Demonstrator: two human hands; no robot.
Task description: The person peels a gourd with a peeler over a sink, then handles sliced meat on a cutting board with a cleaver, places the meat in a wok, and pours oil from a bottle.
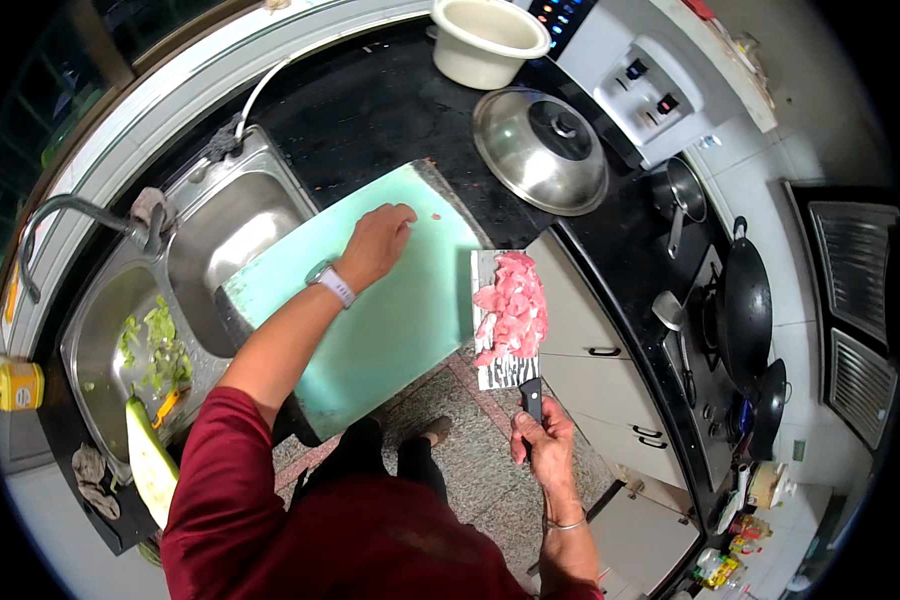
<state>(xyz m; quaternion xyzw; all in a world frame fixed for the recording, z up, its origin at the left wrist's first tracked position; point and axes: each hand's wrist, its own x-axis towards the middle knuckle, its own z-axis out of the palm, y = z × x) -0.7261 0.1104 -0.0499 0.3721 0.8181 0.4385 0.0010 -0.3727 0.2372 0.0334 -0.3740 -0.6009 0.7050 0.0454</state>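
In my right hand [545, 445] is the black handle of a cleaver [505, 377], held out flat to the right of the board. Sliced raw pink meat [513, 305] lies heaped across its broad blade, which shows pale and dark streaks. My left hand [375, 245] is over the far part of a light green cutting board [370, 340]. Its fingers are curled and drawn together; whether anything is between them is hidden. A small scrap of meat [436, 216] rests on the board just beyond the fingertips.
A double steel sink [185, 265] with green peelings and a peeler lies left, beside a long pale-green gourd [150, 460]. A domed steel lid [540, 150] and a cream basin [490, 40] occupy the far counter. At right are a saucepan [678, 190], spatula [668, 310] and black wok [745, 310].
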